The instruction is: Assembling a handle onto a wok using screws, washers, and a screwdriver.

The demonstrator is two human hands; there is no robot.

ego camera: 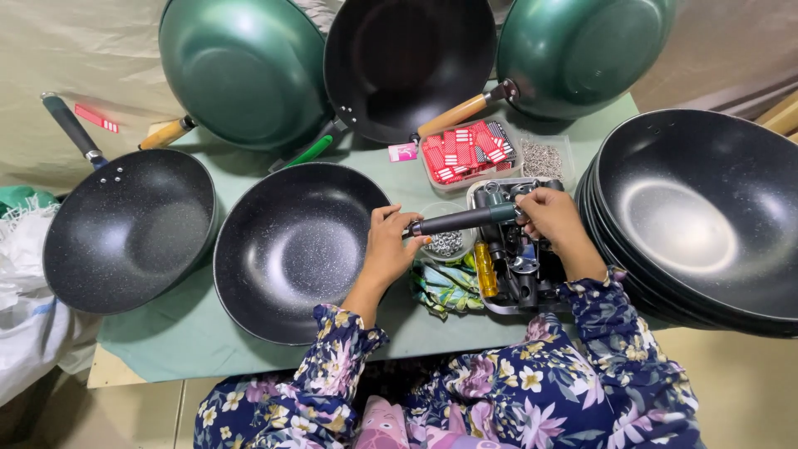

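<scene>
Black pan handle (457,220) pinched at both ends, left hand (388,249) and right hand (553,218) fingers closed on it. Small screws cup (447,243) just below: a bump could spill it.

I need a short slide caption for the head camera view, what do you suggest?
Both hands, left hand and right hand, hold a dark pan handle beside a handleless black wok.

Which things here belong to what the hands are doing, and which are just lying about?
In use:
left hand
right hand
dark pan handle
handleless black pan
cup of small metal parts

Lying about:
green pans
stacked black pans
tray of red packets
yellow screwdriver
</scene>
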